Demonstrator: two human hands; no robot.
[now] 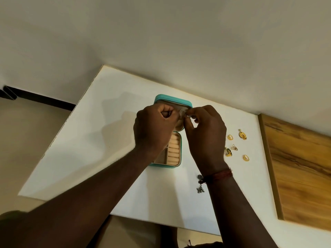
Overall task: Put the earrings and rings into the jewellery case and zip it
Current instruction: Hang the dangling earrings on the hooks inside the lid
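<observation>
Head view: earring step in hand, judged early.
Hands: left hand [154, 126] and right hand [206, 133] close together, both pinching one earring [186, 114] at the lid.
Case [172, 99]: open on table [100, 140], long axis near-far, lid far, tray facing up.
Next: seat earring, release, fetch rings [230, 137] lying right.

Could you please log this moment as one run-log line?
jewellery case: open | left hand, right hand: pinching earring at lid | gold rings: on table
</observation>
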